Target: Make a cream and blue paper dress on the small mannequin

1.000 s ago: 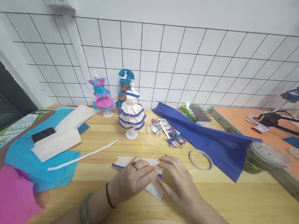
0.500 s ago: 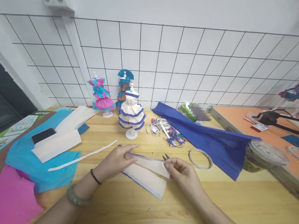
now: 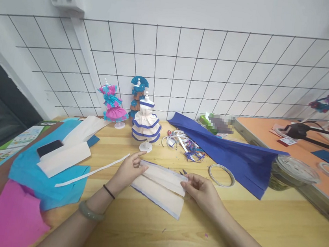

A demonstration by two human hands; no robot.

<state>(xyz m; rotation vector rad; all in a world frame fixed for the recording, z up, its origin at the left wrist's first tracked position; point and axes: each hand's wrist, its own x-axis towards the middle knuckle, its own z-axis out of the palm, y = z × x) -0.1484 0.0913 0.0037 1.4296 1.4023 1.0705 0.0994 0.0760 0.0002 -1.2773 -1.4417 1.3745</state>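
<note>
Between my hands is a strip of cream crepe paper (image 3: 164, 179) with a blue edge along its far side. My left hand (image 3: 132, 170) pinches its left end between thumb and fingers, the index finger stretched out. The right end is pinched in my right hand (image 3: 199, 186). A second cream strip (image 3: 158, 198), blue-edged on its near side, lies on the table just below the held one. Scissor tips (image 3: 183, 172) show beside my right fingers; the rest is hidden. Beyond my hands stands a small dress form in a cream dress with blue bands (image 3: 147, 125).
A tape roll (image 3: 221, 175), a blue paper sheet (image 3: 237, 163) and paper scraps (image 3: 185, 145) lie behind my right hand. Leftward are a phone (image 3: 50, 148), cyan paper (image 3: 71, 184), pink paper (image 3: 14, 217) and a narrow white strip (image 3: 93, 171). A lidded tub (image 3: 293, 174) stands right.
My left hand has shifted slightly left and its fingers have moved on the paper. The held strip has turned flatter and shows more of its width. My right hand keeps its pinch.
</note>
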